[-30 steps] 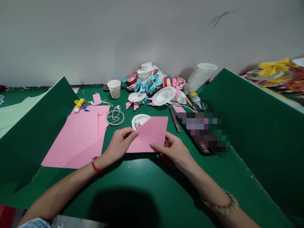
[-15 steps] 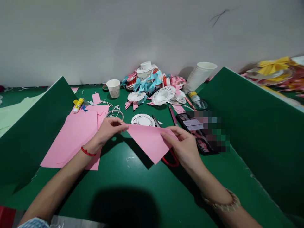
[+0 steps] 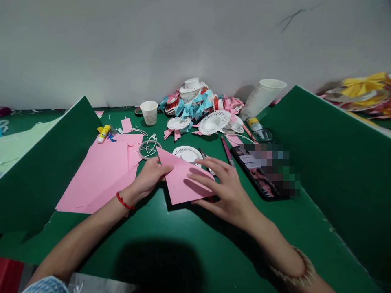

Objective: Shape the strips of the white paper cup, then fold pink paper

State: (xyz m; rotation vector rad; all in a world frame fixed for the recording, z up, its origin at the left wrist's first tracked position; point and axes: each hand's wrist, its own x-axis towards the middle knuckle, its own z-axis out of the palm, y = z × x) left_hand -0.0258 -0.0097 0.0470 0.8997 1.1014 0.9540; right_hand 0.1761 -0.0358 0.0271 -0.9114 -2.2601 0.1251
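Observation:
A folded piece of pink paper (image 3: 180, 183) is held tilted above the green table. At its left side my left hand (image 3: 149, 175) pinches it, thumb on the near face. My right hand (image 3: 230, 191) is at the paper's right end with fingers spread, some lying over its face and one near the lower edge. Scissors (image 3: 207, 162) lie behind the paper, partly covered by it and by my right hand. Just beyond is a white fringed paper piece (image 3: 187, 155) with a raised round centre.
Pink sheets (image 3: 100, 175) lie at left below a glue stick (image 3: 104, 134). A paper cup (image 3: 149, 112), finished-looking paper crafts (image 3: 195, 103) and stacked cups (image 3: 265, 97) stand at the back. A phone (image 3: 259, 173) lies at right. Green dividers (image 3: 332, 162) flank the table.
The pink paper has turned, its lower point swinging left. My right hand has loosened from a pinch to spread fingers. My left hand has shifted slightly right and down.

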